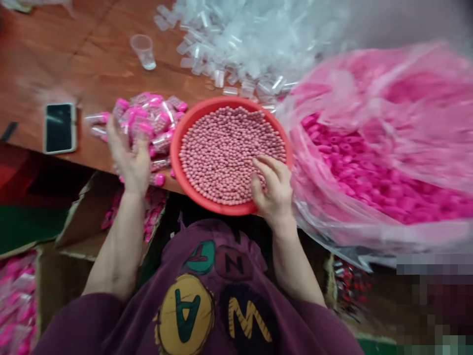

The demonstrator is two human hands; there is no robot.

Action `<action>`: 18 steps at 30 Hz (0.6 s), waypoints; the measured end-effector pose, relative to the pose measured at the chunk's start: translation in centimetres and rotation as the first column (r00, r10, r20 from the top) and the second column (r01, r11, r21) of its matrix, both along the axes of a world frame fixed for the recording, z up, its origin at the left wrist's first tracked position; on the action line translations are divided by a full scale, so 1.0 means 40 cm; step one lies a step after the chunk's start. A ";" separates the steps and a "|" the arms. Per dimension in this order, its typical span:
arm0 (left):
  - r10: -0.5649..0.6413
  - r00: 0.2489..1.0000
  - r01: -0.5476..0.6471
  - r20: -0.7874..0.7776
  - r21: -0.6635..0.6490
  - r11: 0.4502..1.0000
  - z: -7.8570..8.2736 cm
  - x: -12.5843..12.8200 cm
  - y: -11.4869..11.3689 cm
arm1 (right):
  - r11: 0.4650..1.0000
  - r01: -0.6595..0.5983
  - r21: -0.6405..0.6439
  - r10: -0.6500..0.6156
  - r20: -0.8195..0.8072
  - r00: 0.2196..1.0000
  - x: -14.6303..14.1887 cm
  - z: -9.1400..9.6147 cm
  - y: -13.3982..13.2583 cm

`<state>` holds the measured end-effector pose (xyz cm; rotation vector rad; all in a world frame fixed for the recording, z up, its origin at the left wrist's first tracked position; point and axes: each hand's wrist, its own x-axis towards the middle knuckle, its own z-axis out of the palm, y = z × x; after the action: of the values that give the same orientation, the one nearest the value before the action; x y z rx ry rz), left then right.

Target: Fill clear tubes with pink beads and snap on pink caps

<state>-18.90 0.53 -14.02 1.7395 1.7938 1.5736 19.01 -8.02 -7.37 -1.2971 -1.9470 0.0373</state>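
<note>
A red basin full of small round pink beads sits at the table's front edge. Over its right side my right hand rests, fingers curved down onto the beads and the thumb held apart; nothing shows in its grip. Left of the basin lies a heap of small clear tubes with bright pink caps, several with beads inside. My left hand is at the near side of this heap, palm up and fingers spread, slightly blurred. Some tubes show right behind its fingers; I cannot tell whether it touches them.
Many clear tubes without caps spread across the back. A clear plastic cup and a phone are at the left. On the right, a large pink plastic bag holds pink caps. A cardboard box stands below the table edge.
</note>
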 end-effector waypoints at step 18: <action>-0.764 0.639 0.760 -0.089 -0.084 0.645 0.238 0.567 -0.073 | 0.548 0.695 -0.466 -0.536 0.443 0.719 0.515 0.005 0.251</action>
<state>3.76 -2.38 -4.49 2.1788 0.8456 1.0560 39.60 2.01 -7.16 -2.5060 -1.5814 0.1640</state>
